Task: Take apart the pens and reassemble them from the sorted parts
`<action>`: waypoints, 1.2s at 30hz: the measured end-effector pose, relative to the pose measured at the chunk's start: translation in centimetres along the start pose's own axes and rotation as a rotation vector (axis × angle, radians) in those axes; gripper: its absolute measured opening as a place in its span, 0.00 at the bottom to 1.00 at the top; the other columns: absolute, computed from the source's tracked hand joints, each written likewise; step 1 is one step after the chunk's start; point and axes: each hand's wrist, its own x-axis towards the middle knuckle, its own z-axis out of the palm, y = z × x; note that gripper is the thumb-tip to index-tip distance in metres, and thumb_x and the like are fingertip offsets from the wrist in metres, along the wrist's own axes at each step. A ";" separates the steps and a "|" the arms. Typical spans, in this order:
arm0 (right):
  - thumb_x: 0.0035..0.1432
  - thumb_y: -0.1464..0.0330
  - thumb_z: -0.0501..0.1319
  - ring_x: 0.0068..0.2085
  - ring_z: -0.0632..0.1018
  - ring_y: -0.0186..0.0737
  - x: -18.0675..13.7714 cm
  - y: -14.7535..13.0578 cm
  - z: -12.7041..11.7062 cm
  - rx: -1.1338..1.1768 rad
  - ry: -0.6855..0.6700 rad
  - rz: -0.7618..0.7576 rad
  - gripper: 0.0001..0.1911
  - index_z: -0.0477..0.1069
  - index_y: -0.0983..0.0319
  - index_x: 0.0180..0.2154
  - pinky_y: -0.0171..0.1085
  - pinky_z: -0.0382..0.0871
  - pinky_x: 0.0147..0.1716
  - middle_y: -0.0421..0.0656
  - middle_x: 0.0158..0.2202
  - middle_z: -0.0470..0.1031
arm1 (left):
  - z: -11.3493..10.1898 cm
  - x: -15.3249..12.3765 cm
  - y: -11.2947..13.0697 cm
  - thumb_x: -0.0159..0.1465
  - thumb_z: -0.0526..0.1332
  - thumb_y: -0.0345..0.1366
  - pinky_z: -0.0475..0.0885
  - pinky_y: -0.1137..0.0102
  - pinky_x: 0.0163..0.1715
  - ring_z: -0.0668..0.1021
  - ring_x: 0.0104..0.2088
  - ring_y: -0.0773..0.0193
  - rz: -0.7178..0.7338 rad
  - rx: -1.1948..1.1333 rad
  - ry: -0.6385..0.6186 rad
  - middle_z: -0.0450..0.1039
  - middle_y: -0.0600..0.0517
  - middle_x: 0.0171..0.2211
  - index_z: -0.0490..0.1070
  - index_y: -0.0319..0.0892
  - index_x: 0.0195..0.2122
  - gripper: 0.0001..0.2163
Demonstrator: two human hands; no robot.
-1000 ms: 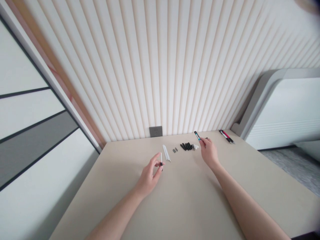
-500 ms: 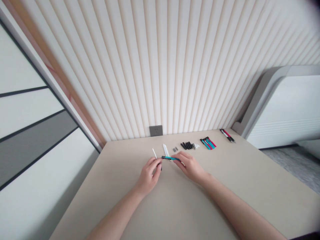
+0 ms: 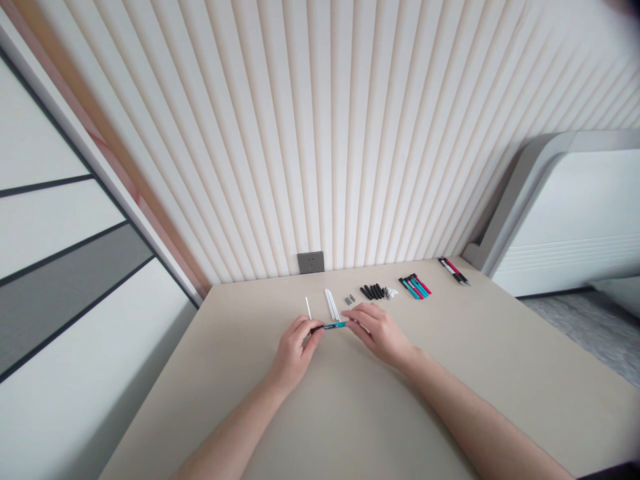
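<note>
A blue pen barrel [image 3: 335, 325] is held level between my two hands. My right hand [image 3: 377, 331] is closed on its right end, thumb and fingers pinching it. My left hand [image 3: 295, 350] pinches a black pen grip [image 3: 316, 329], which meets the barrel's left end. Just beyond the left fingers a thin white refill [image 3: 308, 307] sticks up; whether that hand holds it or it lies on the table, I cannot tell. Several white refills [image 3: 331, 303] lie on the table beyond the barrel.
Across the back of the table [image 3: 320, 413] lie small grey metal parts [image 3: 350, 300], several black grips [image 3: 373, 291], small whitish pieces [image 3: 391, 292], several blue and red barrels [image 3: 415, 287] and whole pens [image 3: 453, 270]. A ribbed wall with a socket [image 3: 311, 262] stands behind.
The blue barrel has come down and left, and its left end now meets the black grip in my left hand. That grip has turned from pointing down to lying level.
</note>
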 end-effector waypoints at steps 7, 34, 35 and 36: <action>0.64 0.67 0.52 0.41 0.76 0.44 -0.8 6.7 -3.2 -0.449 0.146 0.616 0.14 0.76 0.60 0.42 0.39 0.66 0.42 0.48 0.41 0.76 | 0.0 0.0 -0.2 0.68 0.55 0.36 0.69 0.71 0.36 0.74 0.34 0.65 -0.015 0.004 0.024 0.70 0.51 0.33 0.72 0.42 0.39 0.07; 0.64 0.58 0.53 0.34 0.75 0.42 -0.3 5.3 -2.6 -0.116 0.245 0.471 0.16 0.74 0.61 0.38 0.38 0.67 0.34 0.46 0.34 0.78 | 0.0 0.1 -0.4 0.68 0.54 0.40 0.69 0.72 0.31 0.73 0.30 0.65 -0.094 0.002 0.055 0.70 0.52 0.29 0.72 0.42 0.36 0.10; 0.64 0.58 0.54 0.34 0.75 0.41 -0.1 4.2 -2.2 -0.027 0.226 0.421 0.15 0.74 0.60 0.38 0.38 0.68 0.33 0.45 0.35 0.77 | 0.0 0.1 -0.5 0.68 0.54 0.41 0.69 0.72 0.31 0.73 0.30 0.65 -0.103 0.002 0.059 0.69 0.52 0.29 0.72 0.42 0.36 0.10; 0.64 0.58 0.54 0.34 0.75 0.41 0.1 3.1 -1.7 0.042 0.213 0.385 0.15 0.74 0.59 0.38 0.37 0.69 0.32 0.45 0.35 0.77 | 0.0 0.1 -0.5 0.68 0.54 0.41 0.69 0.72 0.31 0.73 0.30 0.65 -0.111 0.002 0.061 0.69 0.52 0.29 0.72 0.42 0.36 0.10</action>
